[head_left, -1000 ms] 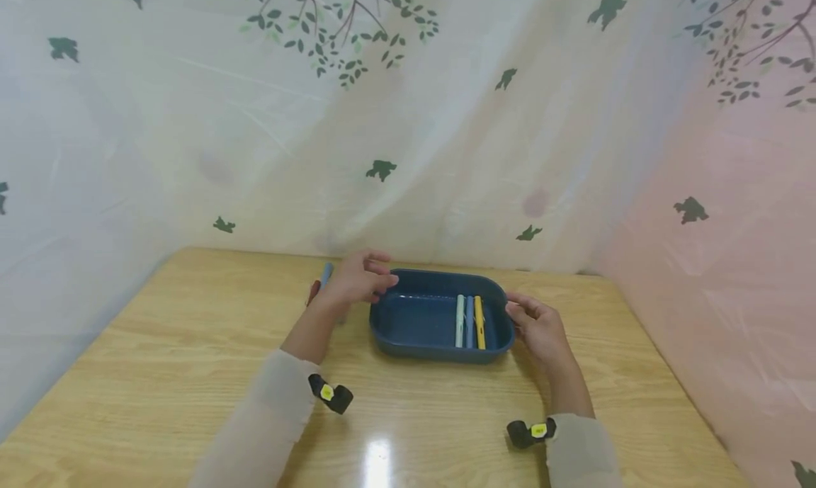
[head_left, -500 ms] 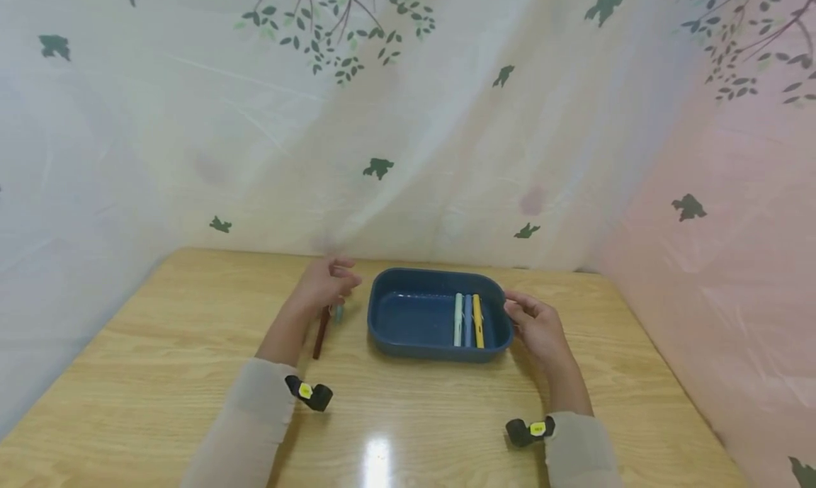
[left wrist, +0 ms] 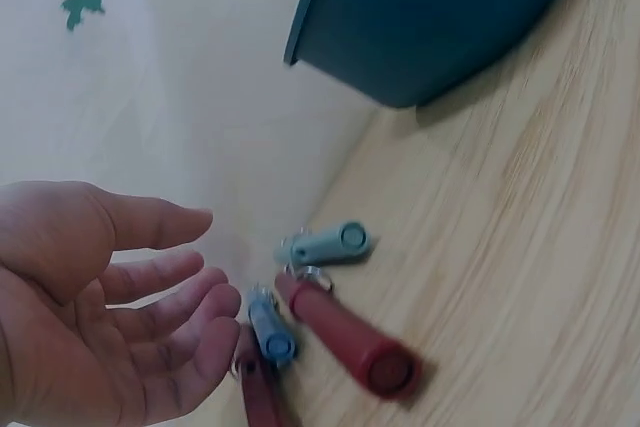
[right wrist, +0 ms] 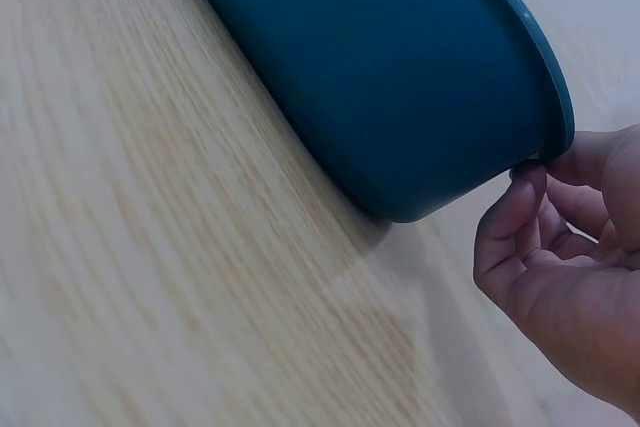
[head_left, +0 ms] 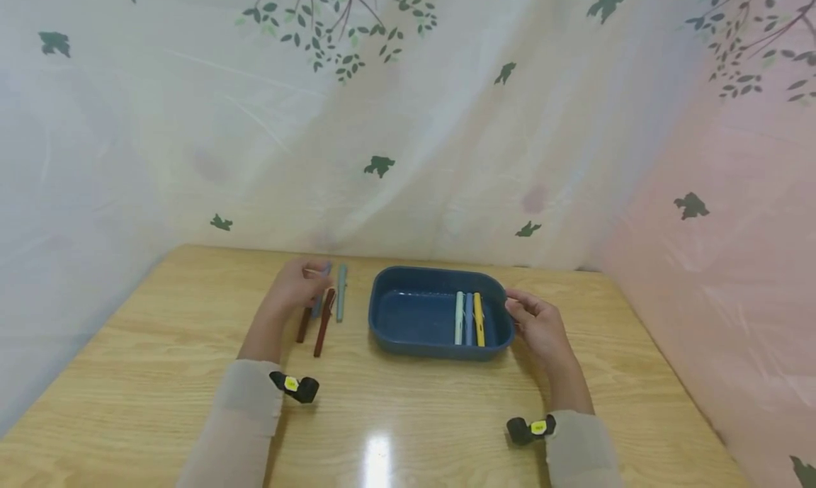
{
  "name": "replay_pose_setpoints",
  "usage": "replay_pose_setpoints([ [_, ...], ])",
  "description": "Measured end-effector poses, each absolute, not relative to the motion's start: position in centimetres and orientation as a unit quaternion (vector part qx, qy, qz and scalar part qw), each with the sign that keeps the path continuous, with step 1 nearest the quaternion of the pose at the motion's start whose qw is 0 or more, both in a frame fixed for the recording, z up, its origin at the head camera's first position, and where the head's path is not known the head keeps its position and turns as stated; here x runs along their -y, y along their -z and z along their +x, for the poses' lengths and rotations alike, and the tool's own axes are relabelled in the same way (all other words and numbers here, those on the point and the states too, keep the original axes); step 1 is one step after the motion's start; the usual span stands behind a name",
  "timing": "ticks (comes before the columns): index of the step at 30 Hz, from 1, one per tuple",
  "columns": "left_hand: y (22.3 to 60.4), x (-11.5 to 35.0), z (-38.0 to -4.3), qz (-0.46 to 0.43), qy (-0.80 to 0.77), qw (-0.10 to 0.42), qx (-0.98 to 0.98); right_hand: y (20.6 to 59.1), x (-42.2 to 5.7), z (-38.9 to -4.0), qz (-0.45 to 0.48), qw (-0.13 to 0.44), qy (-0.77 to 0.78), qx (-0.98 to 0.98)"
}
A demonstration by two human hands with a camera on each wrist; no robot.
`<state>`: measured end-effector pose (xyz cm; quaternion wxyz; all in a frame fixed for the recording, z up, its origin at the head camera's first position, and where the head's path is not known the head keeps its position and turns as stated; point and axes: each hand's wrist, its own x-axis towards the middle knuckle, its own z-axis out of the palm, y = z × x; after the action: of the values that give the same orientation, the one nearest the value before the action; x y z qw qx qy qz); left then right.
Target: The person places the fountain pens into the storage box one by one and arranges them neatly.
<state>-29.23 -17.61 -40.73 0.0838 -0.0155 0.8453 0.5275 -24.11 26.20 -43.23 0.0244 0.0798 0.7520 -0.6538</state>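
My left hand [head_left: 295,284] hovers over the pens at the left, fingers loosely bent, with a gap between thumb and fingers in the left wrist view. Around it lie a pale green pen [head_left: 341,294], a dark red pen [head_left: 324,325], a second dark red pen [head_left: 304,327] and a blue pen [left wrist: 273,332], partly covered by the hand. The dark blue tray [head_left: 414,348] holds a light green pen [head_left: 459,319], a blue pen [head_left: 469,321] and a yellow pen [head_left: 479,322] side by side. My right hand [head_left: 540,325] pinches the tray's right rim with thumb and fingertips.
The wooden table [head_left: 421,410] runs back to a pale cloth wall [head_left: 446,190] printed with leaves and birds. A pinkish side of the cloth [head_left: 720,275] borders the table's right edge.
My left hand has moved left from the tray's left rim to the pens on the table, uncovering the pale green and dark red ones. My right hand and the tray stay in place.
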Motion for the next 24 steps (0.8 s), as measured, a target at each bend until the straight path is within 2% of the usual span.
replay_pose_setpoints([
  [5,41.1,18.9,-29.1,-0.021,-0.535,0.100,-0.838,43.5,-26.2,-24.2,0.075,0.022,0.649,-0.756],
  [13,41.5,20.6,-28.8,-0.022,-0.487,0.093,-0.868,43.5,-26.4,-24.3,0.069,0.019,0.646,-0.760],
  [24,42.0,22.1,-28.3,0.024,-0.451,0.136,-0.882,43.6,-26.5,-24.3,0.069,0.027,0.644,-0.762],
])
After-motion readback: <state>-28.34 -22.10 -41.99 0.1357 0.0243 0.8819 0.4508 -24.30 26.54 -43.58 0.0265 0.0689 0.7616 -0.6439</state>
